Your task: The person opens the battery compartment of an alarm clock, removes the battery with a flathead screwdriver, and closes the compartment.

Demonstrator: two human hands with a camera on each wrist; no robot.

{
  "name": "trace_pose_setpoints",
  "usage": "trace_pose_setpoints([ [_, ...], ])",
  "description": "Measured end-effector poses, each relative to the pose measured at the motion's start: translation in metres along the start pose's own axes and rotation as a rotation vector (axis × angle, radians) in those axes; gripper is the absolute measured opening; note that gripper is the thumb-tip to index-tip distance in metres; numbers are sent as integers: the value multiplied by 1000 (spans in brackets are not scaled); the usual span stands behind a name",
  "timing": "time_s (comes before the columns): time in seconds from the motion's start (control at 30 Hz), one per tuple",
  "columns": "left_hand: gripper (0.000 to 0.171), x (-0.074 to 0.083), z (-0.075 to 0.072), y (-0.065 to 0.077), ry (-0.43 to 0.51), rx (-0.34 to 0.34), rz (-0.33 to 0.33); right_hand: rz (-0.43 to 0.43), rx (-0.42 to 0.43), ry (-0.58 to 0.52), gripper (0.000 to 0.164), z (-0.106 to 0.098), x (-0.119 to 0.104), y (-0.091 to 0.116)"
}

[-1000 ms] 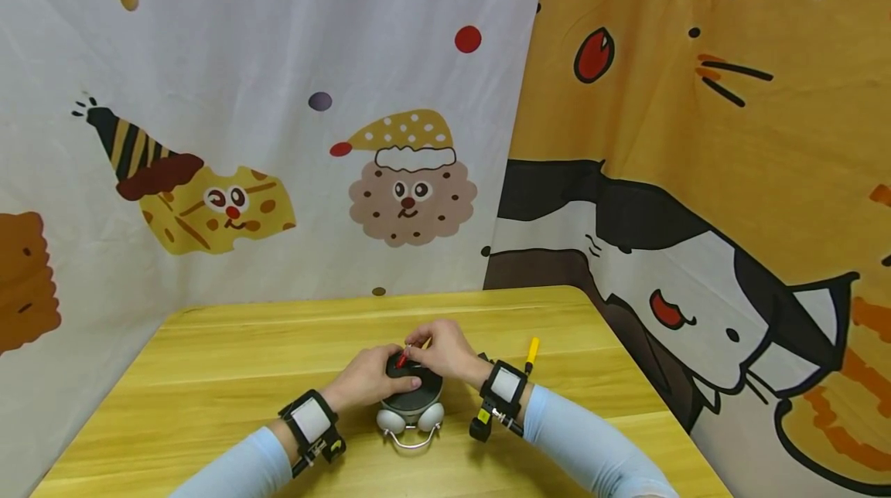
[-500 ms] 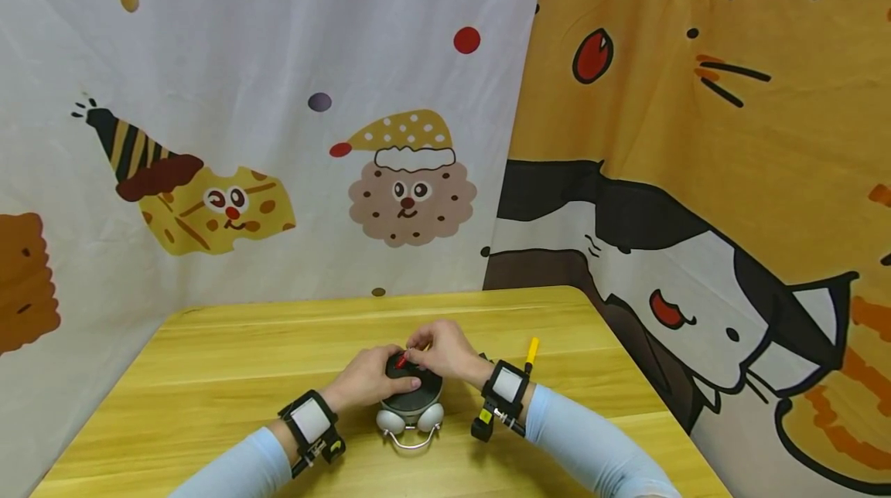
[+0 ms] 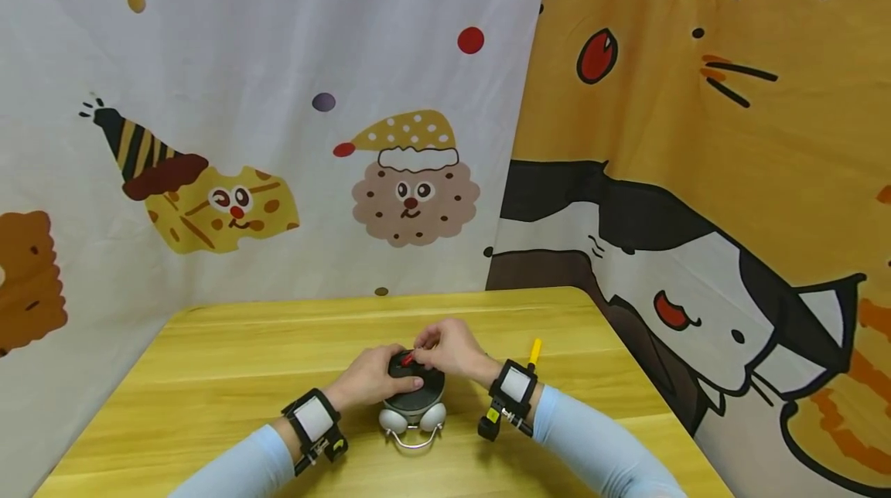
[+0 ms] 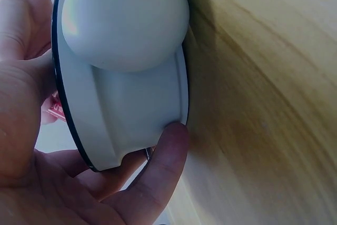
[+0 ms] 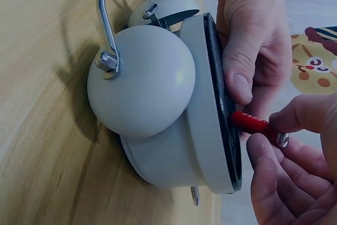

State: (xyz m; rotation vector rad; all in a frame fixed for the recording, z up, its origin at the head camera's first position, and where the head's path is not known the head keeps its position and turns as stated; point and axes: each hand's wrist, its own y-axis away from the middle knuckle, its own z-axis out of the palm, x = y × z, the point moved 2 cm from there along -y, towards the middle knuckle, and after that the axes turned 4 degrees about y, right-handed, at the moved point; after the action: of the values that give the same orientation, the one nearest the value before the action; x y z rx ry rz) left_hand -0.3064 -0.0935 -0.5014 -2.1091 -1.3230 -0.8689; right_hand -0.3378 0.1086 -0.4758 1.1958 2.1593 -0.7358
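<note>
A white twin-bell alarm clock (image 3: 415, 397) lies face down on the table, its black back turned up. Round its side curls my left hand (image 3: 369, 378), thumb lying over the back and fingers along the edge, as the left wrist view (image 4: 121, 98) also shows. My right hand (image 3: 452, 347) pinches a red battery (image 5: 255, 123) between thumb and fingers. One end of the battery meets the black back (image 5: 224, 109) at a slant; its silver end sticks out by the fingertips. The compartment itself is hidden from the wrist views.
A tool with a yellow handle (image 3: 534, 351) lies on the wooden table (image 3: 244, 359) beyond the right wrist. The clock's metal handle (image 3: 415, 445) points toward the near edge. Cartoon-printed curtains (image 3: 264, 57) hang behind and to the right.
My right hand and wrist have shifted slightly right, and the red battery lies a little differently against the clock back. The left hand keeps its hold; the head view has shifted slightly.
</note>
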Motion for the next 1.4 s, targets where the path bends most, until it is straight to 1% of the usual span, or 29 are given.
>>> trace_pose_setpoints([
  [0.33,58,-3,0,-2,-1,-5,-10,-13,14,-9,5,-21,-1,3],
  [0.47,58,-2,0,-1,9,-6,-14,10,23,-23,6,-32,0,6],
  [0.6,61,-1,0,0,13,-6,-26,25,41,-8,6,-44,2,10],
  [0.77,67,0,0,1,4,5,-44,21,55,13,6,-56,9,15],
  [0.97,71,-1,1,1,-8,14,-49,22,78,15,5,-74,18,20],
  [1.2,74,-1,1,1,2,9,-60,67,126,10,8,-94,28,29],
  [1.4,72,-1,1,1,-1,9,-48,105,148,16,8,-105,36,38],
])
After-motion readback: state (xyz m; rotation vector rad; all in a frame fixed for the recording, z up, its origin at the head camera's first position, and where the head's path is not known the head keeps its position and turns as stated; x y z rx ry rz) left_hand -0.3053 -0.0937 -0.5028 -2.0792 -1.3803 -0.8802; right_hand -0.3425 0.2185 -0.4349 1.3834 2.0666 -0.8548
